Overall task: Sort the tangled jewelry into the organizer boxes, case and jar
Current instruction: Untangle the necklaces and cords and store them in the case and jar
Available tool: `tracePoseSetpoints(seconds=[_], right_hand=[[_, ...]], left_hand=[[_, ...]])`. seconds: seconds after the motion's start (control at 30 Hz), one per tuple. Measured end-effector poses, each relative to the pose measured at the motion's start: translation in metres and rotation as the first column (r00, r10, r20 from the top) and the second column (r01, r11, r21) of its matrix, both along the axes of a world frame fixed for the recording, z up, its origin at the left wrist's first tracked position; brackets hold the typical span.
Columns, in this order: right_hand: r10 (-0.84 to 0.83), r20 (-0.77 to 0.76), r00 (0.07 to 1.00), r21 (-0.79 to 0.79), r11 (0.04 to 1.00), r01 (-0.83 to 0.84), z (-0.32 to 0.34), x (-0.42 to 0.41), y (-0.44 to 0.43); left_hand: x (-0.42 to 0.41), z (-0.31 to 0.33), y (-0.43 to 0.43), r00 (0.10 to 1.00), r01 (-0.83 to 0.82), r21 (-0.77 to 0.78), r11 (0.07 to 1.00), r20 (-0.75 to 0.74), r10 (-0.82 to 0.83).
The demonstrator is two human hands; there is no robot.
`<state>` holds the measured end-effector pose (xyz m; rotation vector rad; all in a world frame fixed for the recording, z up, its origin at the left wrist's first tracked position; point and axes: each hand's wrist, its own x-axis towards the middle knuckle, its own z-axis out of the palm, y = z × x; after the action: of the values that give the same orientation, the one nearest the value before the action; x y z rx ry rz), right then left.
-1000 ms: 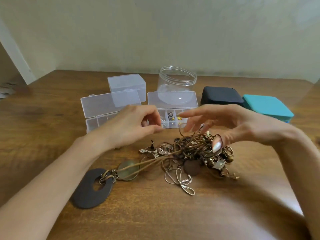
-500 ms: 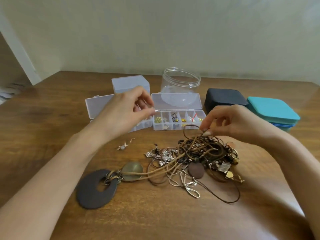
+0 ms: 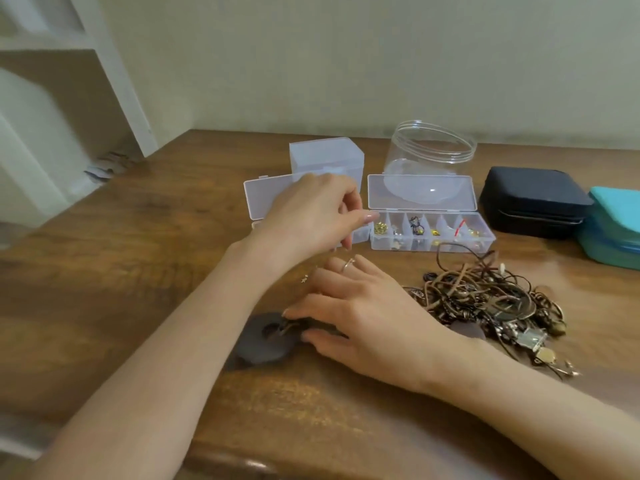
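A tangle of brown cords and metal jewelry (image 3: 485,299) lies on the wooden table (image 3: 138,271). Its dark oval pendant (image 3: 256,344) reaches out to the left. My right hand (image 3: 363,320) lies flat over that pendant with its fingers straight, pointing left toward a tiny loose charm (image 3: 304,279). My left hand (image 3: 311,216) hovers over the left organizer box (image 3: 263,195), thumb and forefinger pinched at the left end of the right organizer box (image 3: 433,237). Whatever they pinch is too small to see. Behind stands the clear jar (image 3: 429,154).
A small closed clear box (image 3: 325,157) stands behind the left organizer. A dark zip case (image 3: 533,202) and a teal case (image 3: 613,230) sit at the right. A white shelf unit (image 3: 52,116) stands beyond the table's left edge.
My right hand left the tangle and moved left, down onto the table by the dark pendant. My left hand stayed above the boxes, pinch nearer the right organizer. The view swung left.
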<state>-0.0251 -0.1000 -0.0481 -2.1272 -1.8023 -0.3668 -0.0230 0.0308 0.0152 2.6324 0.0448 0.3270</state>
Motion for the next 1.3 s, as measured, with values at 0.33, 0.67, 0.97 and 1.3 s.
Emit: tracePoseSetpoints(seconds=[0.33,0.67,0.97,1.3], right_hand=[[-0.131,-0.693,0.709,-0.104,0.991,0.081,0.027,0.021,-0.020],[-0.234,-0.735,0.637,-0.254,0.965,0.062,0.036,0.040,-0.039],[-0.287,-0.669,0.686,-0.263,0.954,0.143,0.041,0.046,-0.046],[-0.371,-0.572,0.732,-0.165,0.926,0.340,0.058,0.069,-0.076]], left_hand=[[-0.004,0.011,0.015,0.925,0.139,-0.255,0.957,-0.311,-0.217],[-0.010,0.007,0.020,0.628,0.424,-0.119,0.898,-0.676,-0.386],[-0.008,0.007,0.026,0.595,0.390,-0.166,0.906,-0.705,-0.385],[-0.010,0.013,0.030,0.700,0.155,-0.132,0.979,-0.684,-0.203]])
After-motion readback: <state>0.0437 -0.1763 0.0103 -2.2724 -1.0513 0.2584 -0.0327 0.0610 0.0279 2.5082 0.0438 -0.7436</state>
